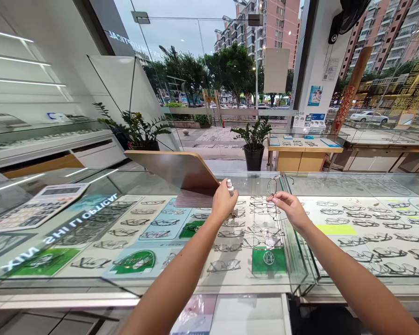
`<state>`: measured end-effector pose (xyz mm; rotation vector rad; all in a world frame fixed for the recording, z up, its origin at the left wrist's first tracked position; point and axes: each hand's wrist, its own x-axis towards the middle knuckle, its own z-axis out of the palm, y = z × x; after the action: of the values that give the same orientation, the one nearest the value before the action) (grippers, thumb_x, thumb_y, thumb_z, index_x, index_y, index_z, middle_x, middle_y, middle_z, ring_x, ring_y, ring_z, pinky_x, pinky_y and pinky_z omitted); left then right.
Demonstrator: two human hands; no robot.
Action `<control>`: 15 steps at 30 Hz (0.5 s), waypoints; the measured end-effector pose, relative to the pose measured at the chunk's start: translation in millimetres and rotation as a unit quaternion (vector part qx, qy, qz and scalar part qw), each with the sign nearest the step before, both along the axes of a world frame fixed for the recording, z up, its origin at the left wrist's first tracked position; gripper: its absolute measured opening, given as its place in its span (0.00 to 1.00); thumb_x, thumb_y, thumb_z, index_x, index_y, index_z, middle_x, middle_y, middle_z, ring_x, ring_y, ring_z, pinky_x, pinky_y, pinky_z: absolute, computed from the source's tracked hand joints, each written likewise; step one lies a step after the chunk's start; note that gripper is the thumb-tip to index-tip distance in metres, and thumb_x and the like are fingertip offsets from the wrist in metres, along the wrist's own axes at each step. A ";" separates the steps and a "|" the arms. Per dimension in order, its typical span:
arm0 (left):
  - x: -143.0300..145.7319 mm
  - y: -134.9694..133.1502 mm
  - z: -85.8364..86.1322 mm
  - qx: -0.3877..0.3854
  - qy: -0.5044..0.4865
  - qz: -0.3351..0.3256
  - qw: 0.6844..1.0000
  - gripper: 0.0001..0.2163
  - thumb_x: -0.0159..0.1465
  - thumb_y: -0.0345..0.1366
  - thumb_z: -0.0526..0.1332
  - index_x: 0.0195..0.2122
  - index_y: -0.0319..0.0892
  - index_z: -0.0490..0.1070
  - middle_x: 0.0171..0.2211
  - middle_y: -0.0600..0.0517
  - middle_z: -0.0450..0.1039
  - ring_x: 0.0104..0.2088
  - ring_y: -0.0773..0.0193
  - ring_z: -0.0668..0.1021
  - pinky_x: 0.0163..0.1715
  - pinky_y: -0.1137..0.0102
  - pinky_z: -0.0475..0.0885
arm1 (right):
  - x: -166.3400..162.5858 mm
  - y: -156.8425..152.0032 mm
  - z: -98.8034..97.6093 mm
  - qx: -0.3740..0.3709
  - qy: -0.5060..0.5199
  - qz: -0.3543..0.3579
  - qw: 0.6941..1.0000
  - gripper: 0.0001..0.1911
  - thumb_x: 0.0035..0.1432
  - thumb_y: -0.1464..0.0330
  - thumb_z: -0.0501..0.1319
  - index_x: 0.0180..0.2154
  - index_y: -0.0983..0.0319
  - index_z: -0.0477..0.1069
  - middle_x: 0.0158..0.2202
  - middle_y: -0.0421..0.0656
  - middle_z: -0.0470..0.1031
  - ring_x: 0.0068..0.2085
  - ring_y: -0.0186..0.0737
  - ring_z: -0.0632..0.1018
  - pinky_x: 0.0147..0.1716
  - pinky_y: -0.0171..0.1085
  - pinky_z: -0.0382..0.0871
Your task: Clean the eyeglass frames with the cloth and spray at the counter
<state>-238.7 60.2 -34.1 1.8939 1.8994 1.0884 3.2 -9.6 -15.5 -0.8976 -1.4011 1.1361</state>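
Note:
My left hand [224, 201] is closed round a small white bottle [230, 186], whose capped top sticks up past my fingers. To its right, my right hand [290, 208] pinches a thin-framed pair of eyeglasses [272, 186] at the middle, one lens pointing up and the other down. Both hands are above the glass display counter [244, 289], and rows of eyeglasses [224, 265] show through its top. Just left of my left hand, a tilted board or mirror with a wooden edge [174, 163] stands on the glass.
A large calculator [38, 204] lies on the counter at the left. Another glass showcase [370, 223] adjoins on the right. Beyond the counter are two potted plants [254, 153], a glass front and a wooden display cabinet [296, 158].

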 end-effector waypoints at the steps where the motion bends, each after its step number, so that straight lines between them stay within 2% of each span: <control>1: 0.8 -0.8 0.2 0.012 -0.003 0.000 1.000 0.30 0.66 0.39 0.58 0.69 0.35 0.58 0.62 0.34 0.71 0.62 0.42 0.74 0.56 0.56 0.70 | 0.0 -0.1 0.0 0.000 -0.002 0.001 1.000 0.22 0.49 0.45 0.72 0.31 0.56 0.78 0.38 0.44 0.83 0.45 0.48 0.79 0.48 0.46 0.70; 7: 4.2 -5.2 2.7 0.080 -0.005 -0.010 0.997 0.32 0.66 0.38 0.58 0.70 0.32 0.55 0.66 0.31 0.65 0.66 0.41 0.69 0.64 0.50 0.66 | -0.3 -1.2 -0.1 0.003 -0.007 0.001 1.000 0.22 0.50 0.45 0.72 0.32 0.56 0.78 0.39 0.44 0.83 0.46 0.48 0.79 0.48 0.46 0.70; 10: 9.2 -13.4 9.4 0.169 0.017 -0.019 0.985 0.29 0.66 0.36 0.58 0.67 0.35 0.59 0.67 0.33 0.64 0.68 0.44 0.66 0.67 0.51 0.63 | -0.2 -1.3 -0.4 0.004 -0.003 -0.003 1.000 0.23 0.49 0.45 0.72 0.32 0.56 0.78 0.38 0.44 0.83 0.46 0.48 0.79 0.48 0.46 0.70; 12: 13.2 -21.5 16.4 0.223 0.035 -0.003 0.974 0.25 0.66 0.36 0.58 0.64 0.37 0.62 0.67 0.35 0.63 0.68 0.45 0.65 0.68 0.52 0.61 | -0.1 -1.7 -0.1 0.005 -0.001 -0.002 1.000 0.22 0.49 0.45 0.73 0.32 0.56 0.78 0.38 0.44 0.83 0.46 0.48 0.79 0.48 0.46 0.70; 15: 16.4 -33.5 28.2 0.242 0.050 0.025 0.969 0.17 0.66 0.36 0.58 0.56 0.40 0.70 0.61 0.38 0.69 0.61 0.47 0.71 0.63 0.55 0.64 | -0.1 -2.8 1.3 0.005 -0.003 0.000 1.000 0.21 0.50 0.46 0.72 0.32 0.56 0.78 0.39 0.44 0.84 0.46 0.48 0.79 0.48 0.46 0.70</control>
<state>-222.3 26.7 -5.9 2.1875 1.8650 1.6213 3.0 -12.4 -14.3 -0.8951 -1.4114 1.1274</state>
